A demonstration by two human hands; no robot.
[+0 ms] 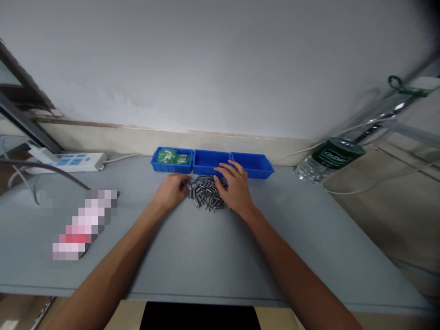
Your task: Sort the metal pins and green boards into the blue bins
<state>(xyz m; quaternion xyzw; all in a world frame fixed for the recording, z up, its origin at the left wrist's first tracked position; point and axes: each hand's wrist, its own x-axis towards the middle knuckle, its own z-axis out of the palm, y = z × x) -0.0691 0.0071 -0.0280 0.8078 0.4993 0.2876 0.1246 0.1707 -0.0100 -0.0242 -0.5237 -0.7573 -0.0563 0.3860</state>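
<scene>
Left-hand fingers (184, 183) curled at left edge of metal pin pile (205, 195); grip unclear. Right-hand fingers (229, 172) spread, at its right edge. Pile on desk (206, 256), before blue bins (211, 169) that bound it wallward. Bottle (328, 158) well right. Bare desk nearer the person.

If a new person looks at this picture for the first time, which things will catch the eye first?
Probably the heap of small metal pieces on the grey table, with the left hand at its left edge and the right hand at its right. Just behind stands a row of blue bins, green packets in the leftmost. Far right, a green-labelled bottle stands out.
</scene>
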